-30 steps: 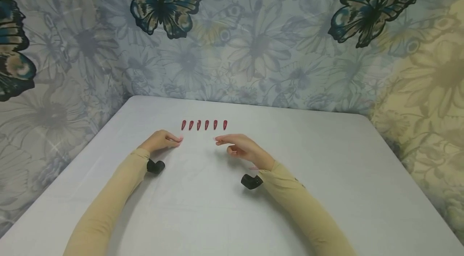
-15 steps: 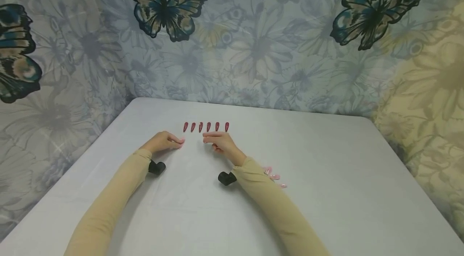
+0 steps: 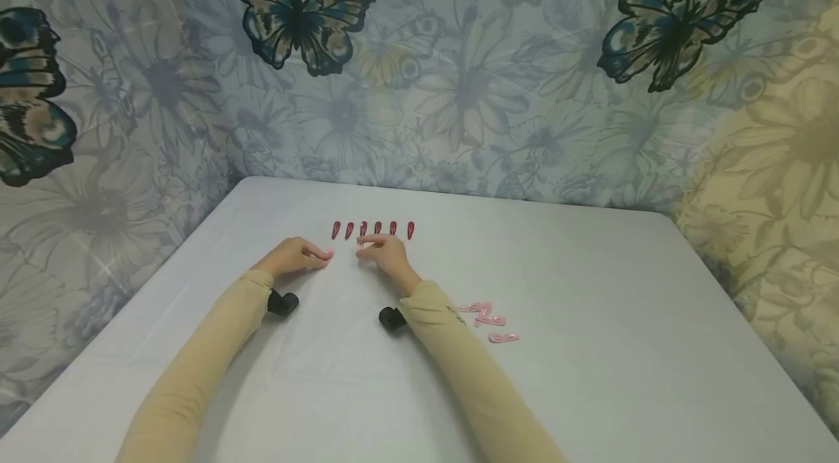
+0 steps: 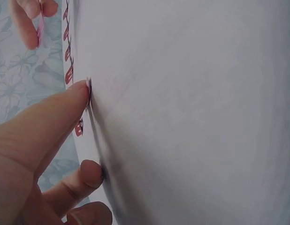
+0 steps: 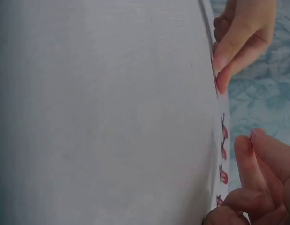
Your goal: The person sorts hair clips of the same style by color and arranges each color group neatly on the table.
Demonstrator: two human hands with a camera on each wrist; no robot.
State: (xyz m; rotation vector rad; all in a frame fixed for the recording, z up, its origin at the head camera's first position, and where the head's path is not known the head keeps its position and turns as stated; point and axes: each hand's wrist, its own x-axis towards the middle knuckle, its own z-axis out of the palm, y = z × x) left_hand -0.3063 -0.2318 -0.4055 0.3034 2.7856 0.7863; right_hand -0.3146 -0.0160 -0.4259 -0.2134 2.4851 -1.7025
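My left hand (image 3: 291,257) rests low at the table, thumb and fingertip together on a pink hair clip (image 4: 88,85) below the left end of a row of red hair clips (image 3: 336,230). Most of that clip is hidden behind the fingertip. Just to the right, my right hand (image 3: 388,256) pinches another pink hair clip (image 4: 41,31) between thumb and finger, raised over the table. Its fingertips overlap the middle of the red row in the head view.
Several loose pink hair clips (image 3: 503,338) lie to the right of my right sleeve. The white table (image 3: 623,317) ends at a wall cloth (image 3: 472,121) printed with butterflies and flowers. A black wrist camera (image 3: 392,319) juts from the right cuff.
My right hand has moved left with its pink hair clip, ending close to the left hand. The loose pink clips have come out from behind the right arm. The left hand stays put.
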